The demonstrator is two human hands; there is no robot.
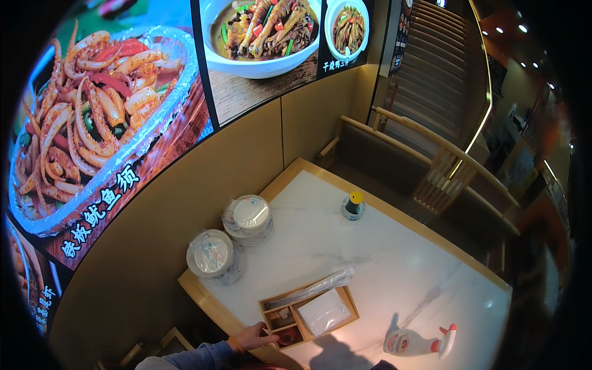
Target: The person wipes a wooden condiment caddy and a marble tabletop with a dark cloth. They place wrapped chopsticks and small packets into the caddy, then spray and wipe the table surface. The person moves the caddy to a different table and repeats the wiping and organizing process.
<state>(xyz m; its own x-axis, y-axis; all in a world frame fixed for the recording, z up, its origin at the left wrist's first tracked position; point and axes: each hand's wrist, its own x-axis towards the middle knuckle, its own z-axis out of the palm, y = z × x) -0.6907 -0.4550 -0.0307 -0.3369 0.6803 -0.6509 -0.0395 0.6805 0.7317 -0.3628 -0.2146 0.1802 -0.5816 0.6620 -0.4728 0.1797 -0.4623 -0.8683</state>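
My left hand (253,337) comes in from the lower left, a yellow-orange bracelet on its wrist. Its fingers and thumb close on the near left corner of a wooden compartment box (320,341). Inside the box, a white packet of tissues (323,312) fills the largest compartment. Long items in clear wrapping (314,287) lie along the far slot. A small compartment by my fingers holds a dark red object (287,336), and another holds small items that I cannot make out. My right hand is out of view. Right of the box, a spray bottle (409,342) with a red-and-white trigger head lies on its side.
On the marble-patterned table (370,259), two stacks of wrapped tableware (210,254) (249,213) stand by the wall. A yellow-topped container (355,200) sits near the far edge. Beyond is a wooden bench (393,152). Lit food pictures (106,106) cover the wall.
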